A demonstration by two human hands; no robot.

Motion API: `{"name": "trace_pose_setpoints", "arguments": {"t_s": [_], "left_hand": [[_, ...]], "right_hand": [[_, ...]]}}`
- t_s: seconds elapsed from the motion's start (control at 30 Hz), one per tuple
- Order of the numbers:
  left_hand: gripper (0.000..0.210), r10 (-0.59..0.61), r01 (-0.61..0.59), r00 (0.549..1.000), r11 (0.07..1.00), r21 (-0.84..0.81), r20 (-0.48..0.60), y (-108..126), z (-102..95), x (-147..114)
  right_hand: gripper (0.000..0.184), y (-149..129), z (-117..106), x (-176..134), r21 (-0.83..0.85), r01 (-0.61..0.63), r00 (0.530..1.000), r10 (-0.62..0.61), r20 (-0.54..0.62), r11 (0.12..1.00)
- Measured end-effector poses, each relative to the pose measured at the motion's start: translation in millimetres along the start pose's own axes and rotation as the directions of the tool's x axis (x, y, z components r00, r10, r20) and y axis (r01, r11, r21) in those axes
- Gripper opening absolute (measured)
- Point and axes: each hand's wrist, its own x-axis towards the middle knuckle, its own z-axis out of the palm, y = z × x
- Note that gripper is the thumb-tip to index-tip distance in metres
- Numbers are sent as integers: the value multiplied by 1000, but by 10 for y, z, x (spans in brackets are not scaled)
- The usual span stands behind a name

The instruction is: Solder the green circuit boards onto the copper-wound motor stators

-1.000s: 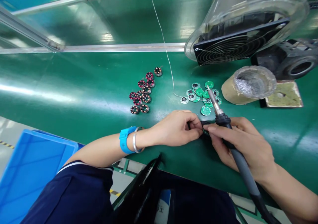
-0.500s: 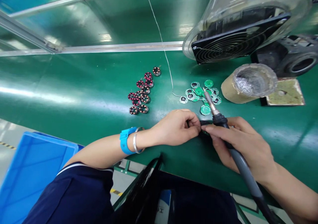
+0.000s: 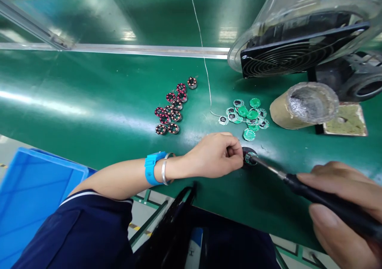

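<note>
My left hand [image 3: 216, 155] is closed in a pinch at the left edge of a small black round holder [image 3: 247, 150]. Whatever lies between its fingertips is hidden. In the holder sits a small round circuit board [image 3: 252, 160], which the tip of a soldering iron [image 3: 313, 192] meets or nearly meets. My right hand [image 3: 343, 178] grips the iron by its dark handle at the right. Beyond the holder lies a loose pile of round green circuit boards [image 3: 252, 114]. A thin solder wire [image 3: 206, 68] hangs down and ends across that pile.
Several copper-wound motor stators [image 3: 176, 106] are grouped left of the boards. A fan [image 3: 286, 58] in a clear hood stands at the back right. Before it are a tan cup [image 3: 283, 112], a soldering sponge [image 3: 346, 121] and an iron stand [image 3: 355, 78]. A blue bin [image 3: 38, 205] is at lower left.
My right hand has drawn back to the right, and the iron's tip has swung down from above the boards onto the piece in the holder. My left hand stays in place.
</note>
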Motion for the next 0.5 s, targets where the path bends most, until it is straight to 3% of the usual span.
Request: {"name": "trace_pose_setpoints", "arguments": {"t_s": [0.1,0.23,0.5], "left_hand": [[8,6,-6,1000,1000,4,-4,4,2,0],[8,8,-8,1000,1000,9,-6,3,5,1],[8,6,-6,1000,1000,19,-16,3,12,0]], "right_hand": [[19,-2,26,6,27,3,1000,-2,-25,1000],[24,-46,65,116,14,87,996,-87,-2,996],[27,-62,69,163,4,95,995,-95,24,995]]}}
